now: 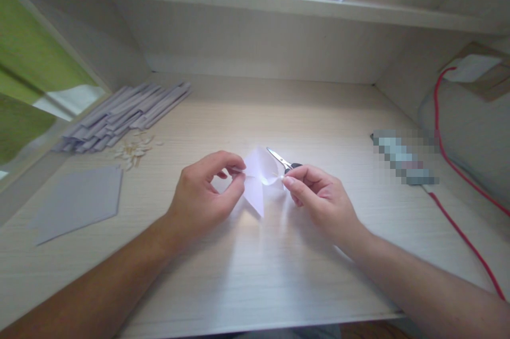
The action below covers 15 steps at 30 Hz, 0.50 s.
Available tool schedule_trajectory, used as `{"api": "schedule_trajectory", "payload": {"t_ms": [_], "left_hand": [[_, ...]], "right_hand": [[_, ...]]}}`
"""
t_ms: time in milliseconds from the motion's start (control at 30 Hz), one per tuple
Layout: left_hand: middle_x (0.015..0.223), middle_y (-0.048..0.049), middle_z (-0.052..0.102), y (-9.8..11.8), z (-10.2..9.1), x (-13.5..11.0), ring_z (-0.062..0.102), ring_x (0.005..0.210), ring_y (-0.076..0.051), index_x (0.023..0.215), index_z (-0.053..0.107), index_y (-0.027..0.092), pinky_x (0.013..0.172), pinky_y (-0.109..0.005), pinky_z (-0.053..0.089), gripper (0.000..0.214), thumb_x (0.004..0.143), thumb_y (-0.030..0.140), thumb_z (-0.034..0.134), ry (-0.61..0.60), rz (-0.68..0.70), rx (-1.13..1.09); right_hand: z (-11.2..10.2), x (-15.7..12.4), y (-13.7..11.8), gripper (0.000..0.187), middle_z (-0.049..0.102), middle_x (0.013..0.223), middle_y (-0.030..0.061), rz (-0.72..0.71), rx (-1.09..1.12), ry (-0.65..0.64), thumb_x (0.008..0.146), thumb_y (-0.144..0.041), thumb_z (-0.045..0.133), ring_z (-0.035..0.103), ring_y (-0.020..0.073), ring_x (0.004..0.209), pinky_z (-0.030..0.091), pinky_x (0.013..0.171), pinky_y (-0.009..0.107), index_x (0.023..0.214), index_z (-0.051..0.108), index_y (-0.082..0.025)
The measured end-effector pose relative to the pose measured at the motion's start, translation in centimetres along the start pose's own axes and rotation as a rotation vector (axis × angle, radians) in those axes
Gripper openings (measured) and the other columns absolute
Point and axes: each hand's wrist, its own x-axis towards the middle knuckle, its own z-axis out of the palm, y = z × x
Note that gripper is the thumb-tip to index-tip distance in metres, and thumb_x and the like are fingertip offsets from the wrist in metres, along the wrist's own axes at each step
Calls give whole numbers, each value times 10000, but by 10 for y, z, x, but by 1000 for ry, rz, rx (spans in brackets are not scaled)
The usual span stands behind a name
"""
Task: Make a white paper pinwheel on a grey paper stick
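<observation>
A thin white sheet of paper (257, 182), bent and twisted with pointed corners, is held up just above the table between my two hands. My left hand (209, 185) pinches its left side between thumb and fingers. At the right end, the thumb and forefinger of my right hand (314, 187) are closed on a gathered corner of the paper; a small pale, thin bit shows by the fingertips, too small to name. Scissors (281, 159) with black handles lie just behind my right hand, partly hidden by it.
Left, a pile of folded white paper strips (127, 113) lies behind small white-and-tan pieces (134, 150) and a stack of paper sheets (85, 198). On the right are a blurred-out flat object (402, 158) and a red cord (466, 243). A shelf edge (239, 1) runs above.
</observation>
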Motion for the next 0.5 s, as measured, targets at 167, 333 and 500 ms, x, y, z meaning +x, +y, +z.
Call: {"api": "schedule_trajectory", "payload": {"t_ms": [167,333,500], "left_hand": [[900,-7,728,-1,0,2,671,799,-177,897,695,222,699,-290,524,104,803,181,676,-73,-72,4],[838,-8,716,-10,0,10,656,731,-181,906,702,222,606,-273,469,145,881,351,640,-195,-226,-22],[703,-1,696,-21,3,17,620,580,-180,1078,667,194,498,-256,417,299,799,304,674,-152,-396,-98]], "right_hand": [[0,0,1,170,631,729,-3,-30,-30,-24,912,-337,692,521,122,627,393,574,255,843,705,-182],[0,0,3,168,669,774,15,-38,-42,-34,914,-338,686,578,141,685,433,623,261,855,706,-182],[0,-1,4,175,675,782,19,-51,-70,-32,922,-345,674,589,147,699,448,642,269,856,705,-187]]}}
